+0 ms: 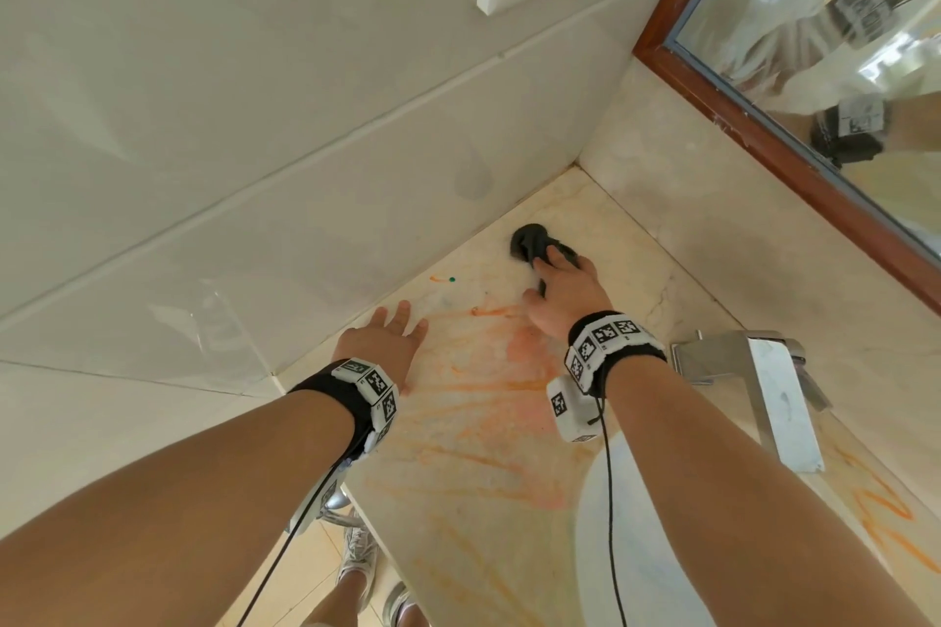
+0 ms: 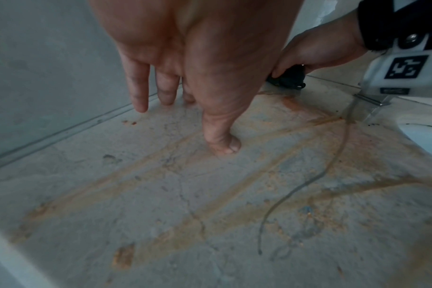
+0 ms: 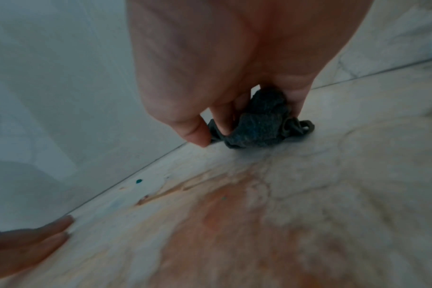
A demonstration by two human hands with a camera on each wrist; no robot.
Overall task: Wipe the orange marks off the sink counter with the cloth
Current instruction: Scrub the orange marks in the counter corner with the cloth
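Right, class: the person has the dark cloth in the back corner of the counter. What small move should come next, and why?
Probably draw the right hand, whose fingers grip the bunched dark cloth, back from the corner onto the orange smear just in front of it. The cloth sits on unmarked stone by the wall, while orange streaks cover the sink counter nearer the person. The left hand rests open on the counter, bracing.

The worktop (image 1: 483, 423) lies open between the two hands, smeared with orange marks (image 1: 529, 351). The tiled wall (image 1: 254, 143) closes its left side and meets the far wall under the mirror (image 1: 825, 66). The tap (image 1: 764, 382) stands at the right, with the basin (image 1: 636, 550) near.
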